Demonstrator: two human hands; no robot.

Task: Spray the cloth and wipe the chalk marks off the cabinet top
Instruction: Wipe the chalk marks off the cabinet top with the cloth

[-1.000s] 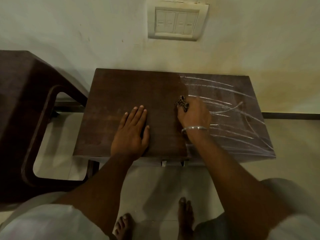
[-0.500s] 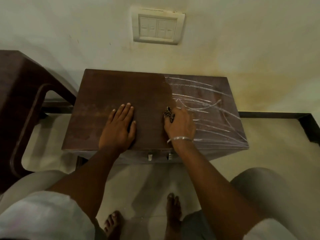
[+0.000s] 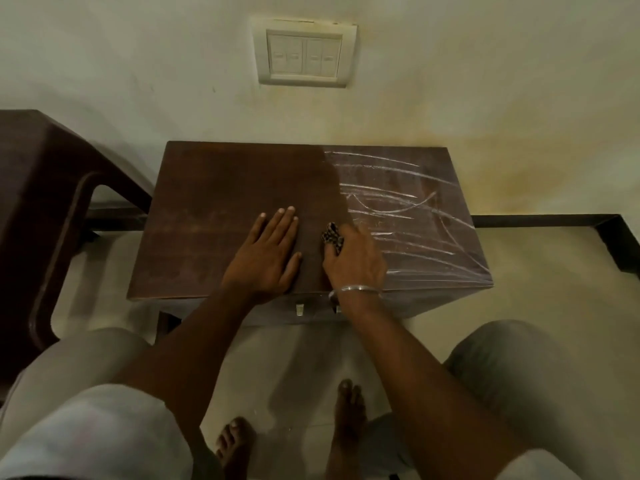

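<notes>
- Nearest the camera: two bare feet [image 3: 348, 410] on a pale tiled floor [image 3: 536, 271], with pale-clothed knees on either side.
- Both forearms reach forward over the front edge of the dark brown wooden cabinet top [image 3: 225, 188]. Two small metal knobs [image 3: 299, 309] show on the cabinet front just below the wrists.
- Left hand [image 3: 266, 258]: palm down, flat on the wood near the front edge. Fingers straight and close together, thumb out; it holds nothing.
- Right hand [image 3: 356, 261]: just beside the left, fingers curled down around a dark patterned cloth [image 3: 331, 235], pressing it to the top. Only a bunched end of the cloth shows past the knuckles. Thin silver bangle [image 3: 360, 289] on the wrist.
- The cloth sits about mid-width, toward the front, where the bare left portion meets the marked right portion.
- White chalk marks [image 3: 398, 202]: long curved streaks over the right part of the top, from back edge to front right corner.
- Left of the cabinet, apart from it: dark brown plastic chair [image 3: 41, 188].
- Farthest: cream wall with a white four-rocker switch plate [image 3: 304, 53] above the cabinet.
</notes>
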